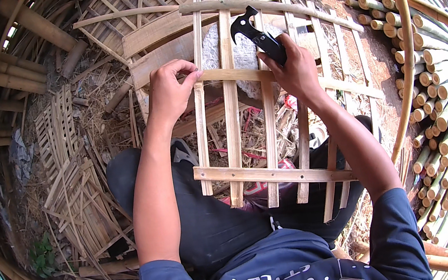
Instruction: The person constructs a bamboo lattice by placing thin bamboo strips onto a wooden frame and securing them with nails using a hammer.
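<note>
A bamboo lattice panel (253, 175) of several upright slats and three cross slats lies over my lap and a pale stone block (211, 45). At the left end of the middle cross slat (234, 74), my left hand (170, 90) pinches thumb and forefinger together. Something small and dark shows at those fingertips, too small to name. My right hand (296, 67) grips a black claw hammer (246, 26) above the same slat, its head pointing away from me. The hand hides part of the handle.
Cut bamboo poles (433, 89) are stacked along the right. Curved poles (404, 41) stand between that stack and the panel. On the left lie woven bamboo pieces (58, 131) and loose strips (84, 203). Wide planks (160, 33) lie beyond the stone.
</note>
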{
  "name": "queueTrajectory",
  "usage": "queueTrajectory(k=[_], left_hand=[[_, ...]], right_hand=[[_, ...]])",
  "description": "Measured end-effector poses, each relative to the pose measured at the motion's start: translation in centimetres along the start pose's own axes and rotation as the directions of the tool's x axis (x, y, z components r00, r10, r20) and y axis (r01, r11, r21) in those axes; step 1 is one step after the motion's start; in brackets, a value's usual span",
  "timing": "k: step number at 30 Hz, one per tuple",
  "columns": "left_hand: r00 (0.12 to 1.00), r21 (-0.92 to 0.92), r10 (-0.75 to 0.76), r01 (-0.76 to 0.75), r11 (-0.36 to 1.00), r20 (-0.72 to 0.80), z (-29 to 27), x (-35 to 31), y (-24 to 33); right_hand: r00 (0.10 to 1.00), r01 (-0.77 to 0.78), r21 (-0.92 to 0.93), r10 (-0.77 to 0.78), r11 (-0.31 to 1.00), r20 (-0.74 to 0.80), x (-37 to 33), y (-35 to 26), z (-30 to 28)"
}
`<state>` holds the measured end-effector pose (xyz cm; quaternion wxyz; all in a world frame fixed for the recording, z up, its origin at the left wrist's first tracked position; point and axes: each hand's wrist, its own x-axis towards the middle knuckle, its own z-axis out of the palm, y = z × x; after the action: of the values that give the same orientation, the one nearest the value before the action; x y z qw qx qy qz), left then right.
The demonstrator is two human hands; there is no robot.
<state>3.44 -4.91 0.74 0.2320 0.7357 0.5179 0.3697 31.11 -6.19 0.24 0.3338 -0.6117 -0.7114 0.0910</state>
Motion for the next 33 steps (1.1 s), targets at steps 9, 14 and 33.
queueTrajectory(k=[9, 14, 33], left_hand=[[0.995, -0.1, 0.056, -0.064, 0.993, -0.085, 1.9, 0.1, 1.1], [0.984, -0.001, 0.163, -0.163, 0.987, -0.067, 3.3, 0.6, 1.6], [0.945, 0.037, 0.327, -0.326, 0.945, -0.025, 7.6, 1.2, 5.0]], right_hand=[[0.999, -0.047, 0.028, 0.046, 0.999, 0.02, 0.1, 0.3, -0.4], [0.995, -0.09, 0.025, 0.089, 0.996, 0.032, 0.2, -0.1, -0.4], [0.963, -0.267, 0.243, 0.271, 0.933, 0.018, 1.6, 3.0, -1.9]])
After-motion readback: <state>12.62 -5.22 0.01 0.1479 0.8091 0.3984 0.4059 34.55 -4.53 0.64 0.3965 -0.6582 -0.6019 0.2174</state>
